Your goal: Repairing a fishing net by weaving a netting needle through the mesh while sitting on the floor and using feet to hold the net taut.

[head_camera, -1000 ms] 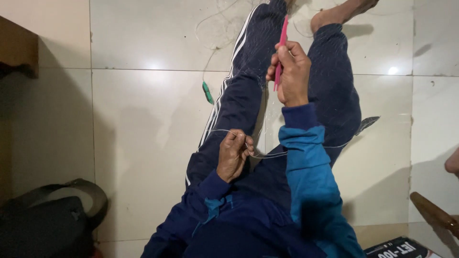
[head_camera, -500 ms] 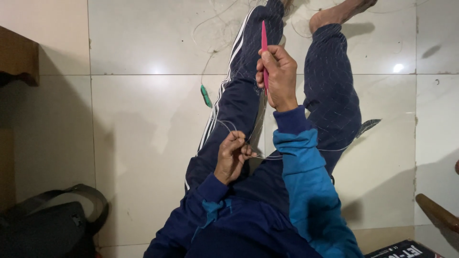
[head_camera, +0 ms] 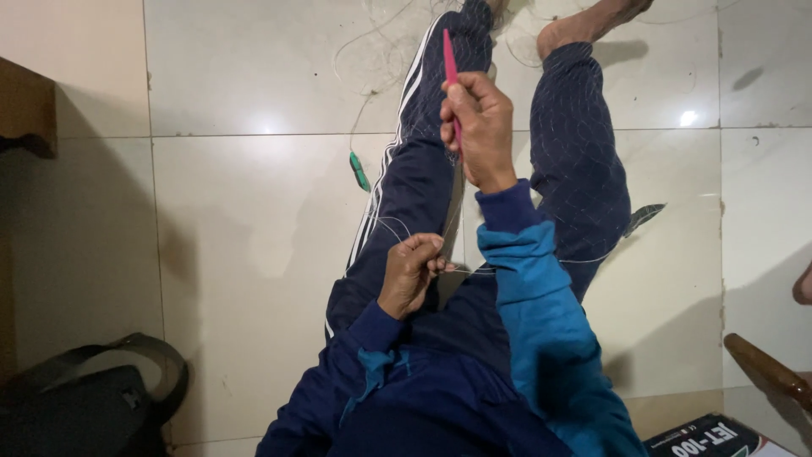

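I sit on a tiled floor with my legs stretched out in dark blue trousers. My right hand (head_camera: 478, 127) is raised over my legs and grips a slim pink netting needle (head_camera: 450, 63) that points away from me. My left hand (head_camera: 412, 272) is closed near my lap, pinching thin pale net twine (head_camera: 406, 228). A fine fishing net (head_camera: 584, 161) lies draped over my legs, and loose line (head_camera: 381, 51) trails onto the floor by my feet.
A small green float (head_camera: 359, 171) lies on the tiles left of my left leg. A dark bag (head_camera: 85, 410) sits at the lower left. A wooden handle (head_camera: 765, 368) and a dark box (head_camera: 719, 440) are at the lower right. Brown furniture (head_camera: 25, 106) stands at the left edge.
My right hand has moved left and turned the pink needle from a tilt to nearly straight away from me. My left hand stays pinched on the twine near my lap.
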